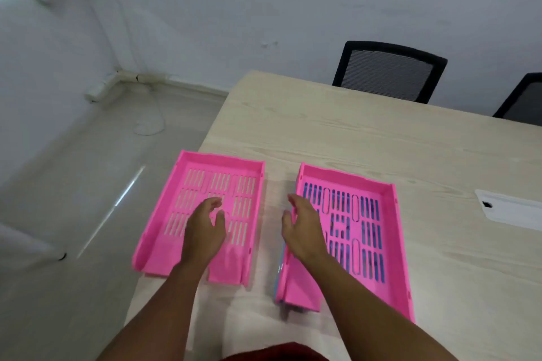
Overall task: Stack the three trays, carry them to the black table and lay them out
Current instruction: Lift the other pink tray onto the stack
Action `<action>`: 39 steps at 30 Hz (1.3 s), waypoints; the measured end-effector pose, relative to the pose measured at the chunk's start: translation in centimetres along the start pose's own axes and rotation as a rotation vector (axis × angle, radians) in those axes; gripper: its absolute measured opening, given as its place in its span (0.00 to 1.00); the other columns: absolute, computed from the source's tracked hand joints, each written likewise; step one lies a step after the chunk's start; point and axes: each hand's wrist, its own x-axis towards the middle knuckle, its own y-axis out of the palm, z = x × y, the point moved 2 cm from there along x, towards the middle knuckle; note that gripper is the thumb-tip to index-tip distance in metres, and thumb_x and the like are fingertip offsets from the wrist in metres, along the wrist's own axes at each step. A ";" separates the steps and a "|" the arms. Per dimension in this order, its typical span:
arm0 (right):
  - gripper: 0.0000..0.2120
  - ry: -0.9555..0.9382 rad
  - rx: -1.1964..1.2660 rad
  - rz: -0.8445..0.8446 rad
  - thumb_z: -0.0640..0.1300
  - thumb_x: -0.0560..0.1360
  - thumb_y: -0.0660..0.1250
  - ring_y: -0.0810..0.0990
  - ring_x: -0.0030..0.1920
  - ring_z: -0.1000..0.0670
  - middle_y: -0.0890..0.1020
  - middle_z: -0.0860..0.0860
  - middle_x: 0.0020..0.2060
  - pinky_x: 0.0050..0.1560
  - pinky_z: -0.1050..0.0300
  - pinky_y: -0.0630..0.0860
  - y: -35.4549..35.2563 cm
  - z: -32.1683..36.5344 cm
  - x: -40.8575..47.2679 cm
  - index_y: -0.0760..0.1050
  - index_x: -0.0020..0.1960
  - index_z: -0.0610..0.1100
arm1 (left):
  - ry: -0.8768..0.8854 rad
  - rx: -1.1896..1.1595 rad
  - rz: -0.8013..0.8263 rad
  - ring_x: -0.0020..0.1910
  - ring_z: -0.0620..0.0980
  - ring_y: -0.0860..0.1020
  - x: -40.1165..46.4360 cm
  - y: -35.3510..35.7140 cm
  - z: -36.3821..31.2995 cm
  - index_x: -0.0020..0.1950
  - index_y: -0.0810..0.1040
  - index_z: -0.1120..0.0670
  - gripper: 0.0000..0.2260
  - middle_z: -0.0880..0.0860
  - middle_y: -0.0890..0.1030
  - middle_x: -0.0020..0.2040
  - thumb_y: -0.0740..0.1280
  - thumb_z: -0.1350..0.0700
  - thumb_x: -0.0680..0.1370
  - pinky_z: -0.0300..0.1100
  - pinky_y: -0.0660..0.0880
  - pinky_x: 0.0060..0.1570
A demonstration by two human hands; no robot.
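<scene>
Both our hands are open and empty: left hand [205, 228] over the lone tray [181, 214], which overhangs the bench [352, 138] and could tip off; right hand [305, 228] by the stack [390, 243].

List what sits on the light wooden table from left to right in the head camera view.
Single pink slotted plastic tray → pink slotted tray stacked on a blue one → flat white object at the right edge.

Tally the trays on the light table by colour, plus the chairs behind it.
Pink trays: 2, the left tray alone, the right tray stacked on a blue one
Blue trays: 1, the blue tray showing only at the edge and through the slots
Chairs: 2, near chair, far chair
Total: 5
</scene>
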 end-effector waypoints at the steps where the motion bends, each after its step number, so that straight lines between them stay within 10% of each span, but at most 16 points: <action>1: 0.21 -0.002 0.005 0.029 0.37 0.80 0.63 0.74 0.70 0.42 0.76 0.40 0.69 0.73 0.47 0.68 1.1 0.8 0.1 0.70 0.73 0.35 | -0.006 0.017 -0.020 0.63 0.51 0.77 0.3 -1.0 0.7 0.64 0.76 0.56 0.14 0.54 0.80 0.62 0.64 0.63 0.79 0.49 0.72 0.65; 6: 0.22 0.074 0.005 0.162 0.37 0.79 0.62 0.71 0.70 0.42 0.74 0.39 0.69 0.69 0.64 0.59 5.5 3.3 0.2 0.68 0.72 0.35 | 0.008 0.172 -0.127 0.64 0.57 0.75 1.4 -5.0 3.3 0.60 0.78 0.58 0.15 0.58 0.77 0.62 0.66 0.66 0.75 0.44 0.68 0.65; 15: 0.29 0.407 0.083 0.265 0.41 0.82 0.62 0.73 0.72 0.39 0.72 0.40 0.74 0.72 0.43 0.71 10.6 3.0 -0.9 0.58 0.79 0.37 | -0.276 0.415 -0.017 0.68 0.66 0.72 2.7 -7.6 7.2 0.76 0.63 0.62 0.30 0.63 0.68 0.73 0.67 0.58 0.75 0.57 0.69 0.64; 23: 0.20 0.422 0.022 0.030 0.35 0.81 0.60 0.83 0.43 0.44 0.83 0.44 0.51 0.47 0.54 0.83 9.8 2.4 -0.6 0.69 0.73 0.42 | -0.402 0.383 -0.013 0.53 0.66 0.77 2.9 -7.9 7.5 0.62 0.76 0.64 0.15 0.64 0.74 0.57 0.61 0.64 0.77 0.56 0.76 0.54; 39: 0.21 0.212 0.239 -0.205 0.32 0.76 0.66 0.82 0.57 0.49 0.84 0.42 0.61 0.67 0.53 0.76 1.4 4.1 1.3 0.76 0.69 0.37 | -0.173 0.111 -0.104 0.42 0.64 0.79 3.3 -9.2 0.7 0.52 0.78 0.63 0.12 0.64 0.82 0.43 0.56 0.65 0.78 0.52 0.75 0.40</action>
